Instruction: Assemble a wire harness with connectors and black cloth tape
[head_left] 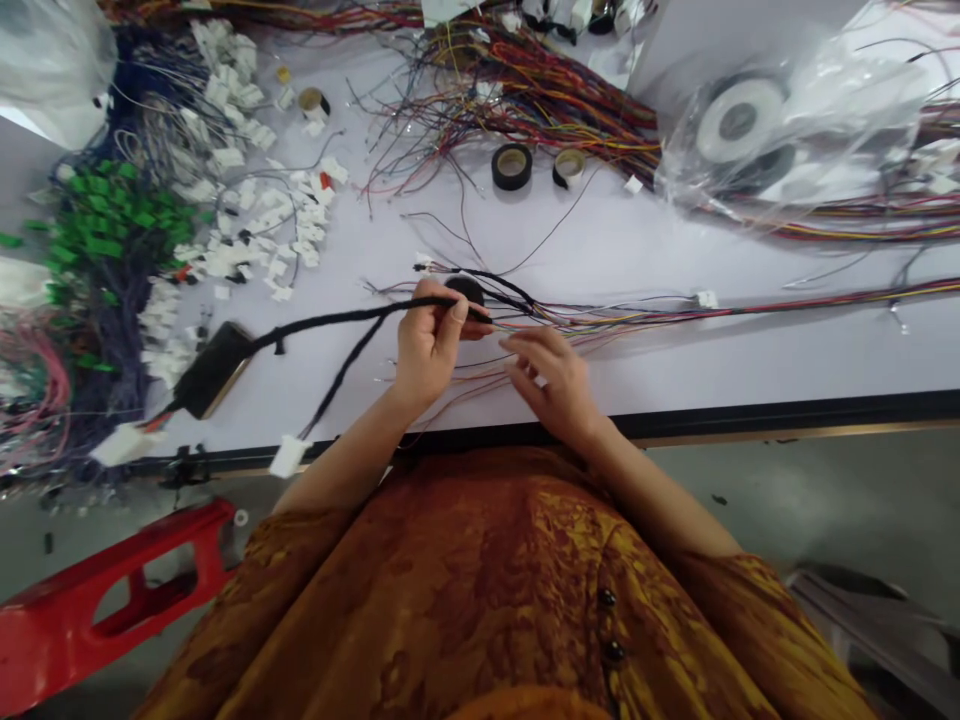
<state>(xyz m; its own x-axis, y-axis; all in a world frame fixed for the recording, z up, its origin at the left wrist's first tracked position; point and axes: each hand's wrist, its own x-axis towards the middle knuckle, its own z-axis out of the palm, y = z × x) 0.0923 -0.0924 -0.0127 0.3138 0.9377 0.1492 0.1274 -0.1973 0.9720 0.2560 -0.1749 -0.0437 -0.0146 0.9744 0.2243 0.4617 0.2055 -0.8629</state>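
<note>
My left hand (427, 350) grips a black-wrapped wire harness (337, 320) between thumb and fingers, close to where the wrapping ends. Beyond that point, thin coloured wires (600, 318) fan out to the right along the table. My right hand (551, 385) lies just below those wires, its fingers apart and its fingertips near some loose strands. A roll of black tape (466, 292) stands partly hidden behind my left hand. The harness trails left to a flat black box (214, 370), and a branch drops to a white connector (288, 457).
The pale table (630, 370) has a dark front edge. Behind it lie tangled wire bundles, white connectors (270, 230), green connectors (105, 215), tape rolls (512, 166) and a plastic bag holding tape (739, 125). A red plastic stool (112, 600) stands on the floor at lower left.
</note>
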